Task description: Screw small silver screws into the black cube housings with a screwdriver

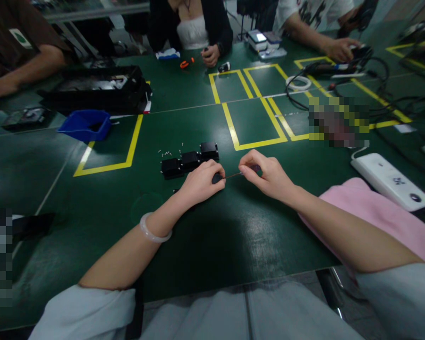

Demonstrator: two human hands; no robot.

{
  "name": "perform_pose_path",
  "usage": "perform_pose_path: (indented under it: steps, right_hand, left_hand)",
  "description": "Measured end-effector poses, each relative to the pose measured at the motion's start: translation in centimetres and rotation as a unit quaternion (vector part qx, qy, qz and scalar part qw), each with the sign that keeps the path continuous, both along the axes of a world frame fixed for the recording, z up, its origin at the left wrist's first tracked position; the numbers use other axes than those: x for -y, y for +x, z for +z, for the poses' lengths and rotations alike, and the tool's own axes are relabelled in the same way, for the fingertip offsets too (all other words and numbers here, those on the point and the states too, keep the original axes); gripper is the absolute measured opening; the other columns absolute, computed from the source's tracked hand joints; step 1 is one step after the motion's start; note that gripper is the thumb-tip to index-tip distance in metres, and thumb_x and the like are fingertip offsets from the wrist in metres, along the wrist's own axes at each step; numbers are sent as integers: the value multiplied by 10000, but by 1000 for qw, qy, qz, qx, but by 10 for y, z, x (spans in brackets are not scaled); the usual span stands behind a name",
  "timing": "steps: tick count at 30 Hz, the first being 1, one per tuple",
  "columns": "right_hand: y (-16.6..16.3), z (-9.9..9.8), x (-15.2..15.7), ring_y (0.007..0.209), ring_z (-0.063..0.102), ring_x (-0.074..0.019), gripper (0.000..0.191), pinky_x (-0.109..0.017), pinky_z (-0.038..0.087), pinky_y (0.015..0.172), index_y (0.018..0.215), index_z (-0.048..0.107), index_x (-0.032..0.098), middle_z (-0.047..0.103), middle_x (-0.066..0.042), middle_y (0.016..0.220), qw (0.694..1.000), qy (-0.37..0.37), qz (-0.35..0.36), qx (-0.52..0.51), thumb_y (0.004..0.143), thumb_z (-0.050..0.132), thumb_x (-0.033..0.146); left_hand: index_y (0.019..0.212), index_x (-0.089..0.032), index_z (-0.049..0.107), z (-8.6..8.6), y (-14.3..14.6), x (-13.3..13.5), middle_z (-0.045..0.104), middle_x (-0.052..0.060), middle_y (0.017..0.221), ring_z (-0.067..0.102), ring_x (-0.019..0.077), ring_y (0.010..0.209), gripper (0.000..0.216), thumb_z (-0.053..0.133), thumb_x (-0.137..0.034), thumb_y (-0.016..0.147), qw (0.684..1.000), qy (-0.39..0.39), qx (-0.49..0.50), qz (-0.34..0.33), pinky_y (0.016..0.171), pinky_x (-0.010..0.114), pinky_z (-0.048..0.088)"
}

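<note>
Beyond and left of the left grip, scattered screw-like bits (pixel 166 153), then three black blocks (pixel 190 159) in a row. Held in the left hand (pixel 204 182) with nearly closed fingers, a small black part (pixel 216 178), probably light and stiff, best gripped by its sides. Between the hands, reaching to or near that part, a thin-shafted tool (pixel 233 175), likely rigid, pinched tightly by the right hand (pixel 269 175), best held at its handle (pixel 257 168).

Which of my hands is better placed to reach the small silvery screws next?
Probably your left hand: it's nearer the small silvery metal screws and close beside the row of black boxy blocks, though it holds a small dark piece. Your right hand is farther away, gripping a thin-shafted tool.
</note>
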State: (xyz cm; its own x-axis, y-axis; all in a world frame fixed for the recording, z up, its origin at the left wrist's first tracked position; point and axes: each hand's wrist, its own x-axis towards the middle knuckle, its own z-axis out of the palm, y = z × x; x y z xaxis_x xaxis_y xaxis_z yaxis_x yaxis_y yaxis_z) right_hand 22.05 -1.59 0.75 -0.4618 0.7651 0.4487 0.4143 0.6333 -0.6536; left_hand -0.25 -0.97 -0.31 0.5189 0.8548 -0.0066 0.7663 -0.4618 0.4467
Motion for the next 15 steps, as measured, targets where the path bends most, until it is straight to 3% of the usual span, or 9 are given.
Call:
perform_pose_path:
  steps: [10,15]
  right_hand:
    - [0,-1,-1,637,588,-129,113,-252,418,598,913,532,210,613,10,729,1000,-2,2,-4,968,521,307]
    - [-1,1,0,673,610,-133,40,-260,452,634,980,514,219,619,9,775,1000,-7,7,-13,942,505,226]
  left_hand:
    - [957,-208,626,1,0,0,609,61,1063,590,251,1027,177,524,-332,881,1000,-4,1,3,844,378,486]
    - [953,-212,626,2,0,1,610,60,1065,591,249,1023,167,530,-325,875,1000,-7,5,7,843,373,487]
